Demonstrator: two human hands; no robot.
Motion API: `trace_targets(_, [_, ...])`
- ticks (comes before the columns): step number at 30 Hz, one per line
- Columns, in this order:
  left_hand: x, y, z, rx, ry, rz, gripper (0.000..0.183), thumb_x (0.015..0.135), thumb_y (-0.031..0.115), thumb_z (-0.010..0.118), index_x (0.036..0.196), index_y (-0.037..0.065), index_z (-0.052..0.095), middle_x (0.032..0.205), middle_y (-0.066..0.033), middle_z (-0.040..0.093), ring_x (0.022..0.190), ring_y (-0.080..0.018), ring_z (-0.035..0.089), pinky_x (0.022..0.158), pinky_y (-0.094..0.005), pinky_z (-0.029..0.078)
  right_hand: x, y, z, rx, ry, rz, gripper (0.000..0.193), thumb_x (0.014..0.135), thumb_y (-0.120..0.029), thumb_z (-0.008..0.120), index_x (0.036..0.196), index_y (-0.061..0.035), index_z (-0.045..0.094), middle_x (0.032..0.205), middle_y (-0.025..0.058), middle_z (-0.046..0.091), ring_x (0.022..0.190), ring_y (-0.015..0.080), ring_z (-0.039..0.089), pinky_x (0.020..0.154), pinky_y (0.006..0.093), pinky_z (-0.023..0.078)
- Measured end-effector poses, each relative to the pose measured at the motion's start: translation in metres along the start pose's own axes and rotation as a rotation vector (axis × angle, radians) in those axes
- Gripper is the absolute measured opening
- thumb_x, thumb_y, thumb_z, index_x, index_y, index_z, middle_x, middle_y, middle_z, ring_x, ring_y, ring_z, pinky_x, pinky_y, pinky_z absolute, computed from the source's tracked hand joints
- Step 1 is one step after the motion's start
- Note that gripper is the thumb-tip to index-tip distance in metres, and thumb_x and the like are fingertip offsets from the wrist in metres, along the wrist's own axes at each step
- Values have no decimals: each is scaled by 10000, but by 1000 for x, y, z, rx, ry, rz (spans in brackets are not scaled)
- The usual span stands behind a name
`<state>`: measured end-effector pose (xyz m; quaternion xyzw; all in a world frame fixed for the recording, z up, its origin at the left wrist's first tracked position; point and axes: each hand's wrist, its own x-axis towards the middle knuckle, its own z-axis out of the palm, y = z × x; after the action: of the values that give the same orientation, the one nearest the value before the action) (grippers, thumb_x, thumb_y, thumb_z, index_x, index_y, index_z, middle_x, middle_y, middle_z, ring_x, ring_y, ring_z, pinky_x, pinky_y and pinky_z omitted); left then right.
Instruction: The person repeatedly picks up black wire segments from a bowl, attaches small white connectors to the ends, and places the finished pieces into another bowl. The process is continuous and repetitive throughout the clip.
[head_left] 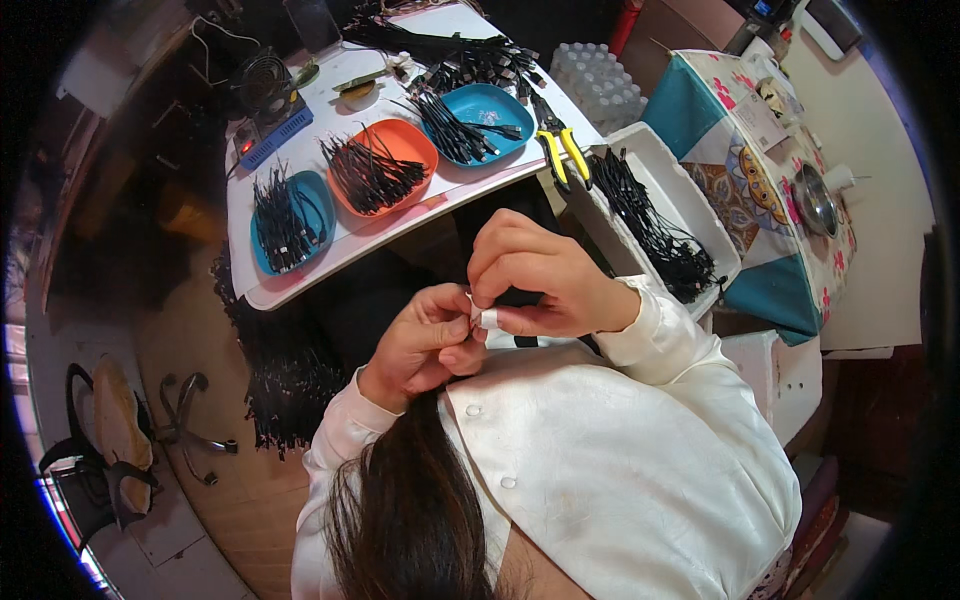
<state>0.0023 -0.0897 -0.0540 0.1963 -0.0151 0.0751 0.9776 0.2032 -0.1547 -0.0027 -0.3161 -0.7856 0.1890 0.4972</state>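
In front of my chest, my left hand (pixel 427 342) and my right hand (pixel 545 275) meet with fingertips pinched together. A small white piece (pixel 488 318) shows at the tip of my right thumb; I cannot tell whether it is wrapped round the thumb or held. Whatever lies between the fingertips is too small and covered to name. Beyond the hands, on the white table (pixel 290 291), stand a teal tray (pixel 322 225), an orange tray (pixel 428 150) and a blue tray (pixel 500 105), each with short black cables. Yellow-handled pliers (pixel 562 150) lie at the table's right edge.
A white foam box (pixel 722 250) of black cables stands to the right, beside a side table with a patterned cloth (pixel 700 115) and metal bowl (pixel 815 200). More cables (pixel 290 370) hang below the table's left side. A blue-fronted device (pixel 277 137) sits far left.
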Motion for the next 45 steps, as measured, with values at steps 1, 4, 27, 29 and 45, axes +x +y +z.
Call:
trace_targets(1, [-3,3,4,124,93,71,152,900,91,666,1021,9,626,911,-110,649,566,-93,451,508,-243,347,-2,-2,2,59,13,71,161,761,-32,713,885,-54,612,945,76,579,904,255,537,792,344,449])
trace_targets(4, [-10,11,18,651,202,271,114,901,48,650,966,-43,669,862,-85,650,624,-92,494,539,-229,365,-8,-5,9,106,40,141,161,765,-36,713,888,-50,610,947,82,578,903,255,540,794,342,447])
trace_targets(27, [31,108,53,926,611,78,187,916,44,641,1068,-53,593,793,-53,636,681,-91,592,611,-210,454,46,65,-12,211,202,171,187,820,-7,679,988,-20,600,914,105,608,819,261,601,706,339,484])
trace_targets(29, [42,128,52,1021,623,90,138,921,33,627,1027,-54,610,793,-62,653,681,-93,605,614,-209,457,53,77,-18,177,241,199,206,833,-38,678,1025,-14,606,928,105,612,837,259,605,719,335,490])
trace_targets(45, [120,274,-105,2294,988,163,132,874,81,634,897,-42,676,720,-189,648,595,-257,633,580,-324,478,52,131,-28,315,63,528,192,869,-36,564,1059,-28,584,961,127,654,893,325,636,803,396,508])
